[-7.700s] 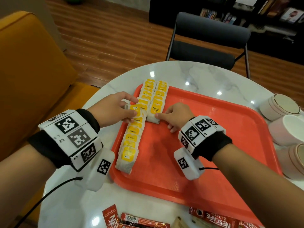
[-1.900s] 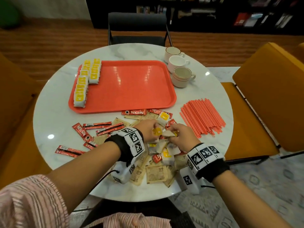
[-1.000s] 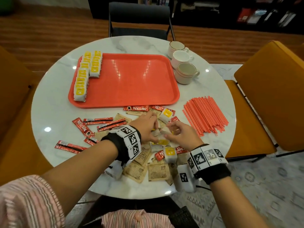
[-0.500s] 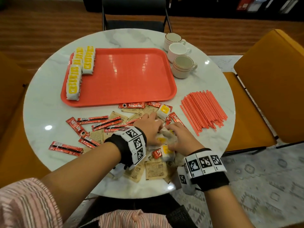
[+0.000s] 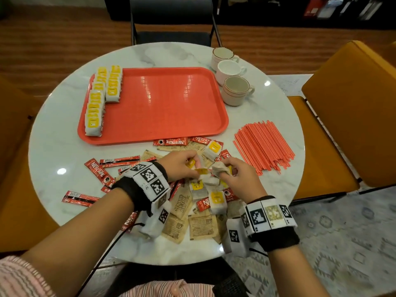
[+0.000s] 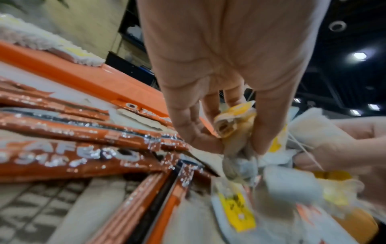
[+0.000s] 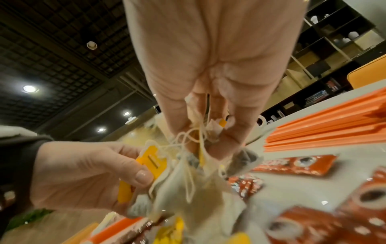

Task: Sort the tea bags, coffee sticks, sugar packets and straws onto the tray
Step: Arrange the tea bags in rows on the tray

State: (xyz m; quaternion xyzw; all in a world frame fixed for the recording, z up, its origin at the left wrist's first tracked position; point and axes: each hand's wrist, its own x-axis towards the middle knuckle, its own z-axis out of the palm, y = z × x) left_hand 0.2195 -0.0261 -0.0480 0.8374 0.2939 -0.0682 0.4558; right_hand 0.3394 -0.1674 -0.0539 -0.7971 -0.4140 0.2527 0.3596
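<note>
Both hands work over the mixed pile at the table's near side. My left hand (image 5: 184, 166) pinches tea bags with yellow tags (image 6: 234, 125) between thumb and fingers. My right hand (image 5: 233, 174) grips a bunch of tea bags (image 7: 200, 166) whose white strings are tangled. More tea bags (image 5: 216, 200), red coffee sticks (image 5: 96, 170) and brown sugar packets (image 5: 201, 226) lie scattered around them. The red tray (image 5: 162, 103) holds two rows of tea bags (image 5: 100, 99) along its left side. Orange straws (image 5: 263, 146) lie in a heap at the right.
Three cups (image 5: 235, 88) stand beside the tray's far right corner. The round marble table (image 5: 53, 129) has yellow chairs (image 5: 351, 108) on both sides and a dark chair (image 5: 171, 18) beyond it.
Earlier both hands lined up tea bags on the tray. Since then they came back to the pile and have gathered tea bags; in the last second they lifted the tangled bunch slightly.
</note>
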